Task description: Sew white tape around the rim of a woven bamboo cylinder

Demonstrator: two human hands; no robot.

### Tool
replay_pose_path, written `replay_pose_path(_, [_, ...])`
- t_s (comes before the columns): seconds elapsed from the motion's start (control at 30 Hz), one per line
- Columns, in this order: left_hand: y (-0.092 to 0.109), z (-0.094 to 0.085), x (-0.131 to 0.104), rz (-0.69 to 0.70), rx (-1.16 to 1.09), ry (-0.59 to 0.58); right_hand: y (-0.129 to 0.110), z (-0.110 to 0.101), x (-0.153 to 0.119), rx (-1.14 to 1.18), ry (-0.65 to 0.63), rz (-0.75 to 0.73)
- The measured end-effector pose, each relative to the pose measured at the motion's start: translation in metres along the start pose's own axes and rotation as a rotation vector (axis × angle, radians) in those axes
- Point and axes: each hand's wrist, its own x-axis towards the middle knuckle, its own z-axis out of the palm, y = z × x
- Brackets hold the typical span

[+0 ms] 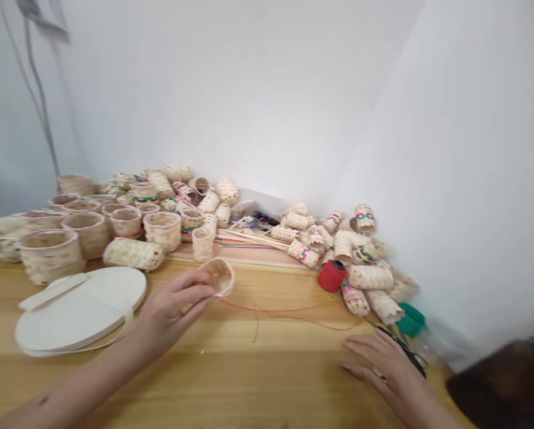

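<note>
My left hand (182, 301) grips a small woven basket (224, 280) by its side, its round mouth tilted toward me. From the basket a thin red-orange thread (271, 310) runs loosely across the wooden table to the right. My right hand (378, 363) rests low over the table with its fingers stretched out, beside dark-handled scissors (412, 356) that it partly covers. A cone of red thread (332, 276) lies beyond it, against a pile of small woven tubes.
On the left lie a flat roll of white ribbon (101, 298) and many woven baskets (52, 256). Woven tubes (369, 277) are heaped at right, near a green ring-shaped object (410, 320). Thin strips (258, 237) lie at the back, before a white wall (267, 89).
</note>
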Motion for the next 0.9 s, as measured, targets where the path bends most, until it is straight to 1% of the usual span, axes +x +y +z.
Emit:
replay_pose_path(0.03, [0.008, -0.001, 0.003, 0.021, -0.02, -0.02, -0.019, -0.005, 0.012, 0.046, 0.034, 0.002])
replay_pose_path(0.1, [0.02, -0.002, 0.007, 0.071, -0.031, -0.073, -0.065, -0.016, 0.039, 0.193, 0.102, 0.021])
replay_pose_path(0.17, [0.028, -0.003, 0.008, 0.114, -0.015, -0.139, -0.112, -0.025, 0.065, 0.322, 0.122, -0.004])
replay_pose_path(0.2, [0.03, -0.003, 0.008, 0.131, 0.004, -0.174, -0.131, -0.027, 0.077, 0.374, 0.127, -0.014])
replay_pose_path(0.23, [0.031, -0.002, 0.007, 0.145, 0.03, -0.205, -0.147, -0.027, 0.087, 0.408, 0.121, -0.021])
replay_pose_path(0.3, [0.032, -0.001, 0.003, 0.174, 0.089, -0.246, -0.169, -0.022, 0.103, 0.435, 0.088, -0.021])
replay_pose_path(0.37, [0.031, 0.001, 0.0, 0.2, 0.131, -0.27, -0.179, -0.014, 0.113, 0.431, 0.031, -0.002])
replay_pose_path(0.47, [0.032, 0.002, -0.003, 0.207, 0.134, -0.312, -0.182, -0.003, 0.119, 0.437, -0.056, 0.036])
replay_pose_path(0.57, [0.033, 0.002, -0.003, 0.209, 0.084, -0.326, -0.182, 0.005, 0.122, 0.475, -0.132, 0.084])
replay_pose_path(0.67, [0.033, 0.003, -0.004, 0.252, 0.011, -0.325, -0.182, 0.008, 0.123, 0.51, -0.2, 0.109])
replay_pose_path(0.8, [0.031, 0.003, -0.005, 0.218, -0.044, -0.346, -0.184, 0.01, 0.124, 0.47, -0.209, 0.133])
replay_pose_path(0.9, [0.031, 0.003, -0.004, 0.177, -0.078, -0.368, -0.188, 0.015, 0.125, 0.462, -0.171, 0.164])
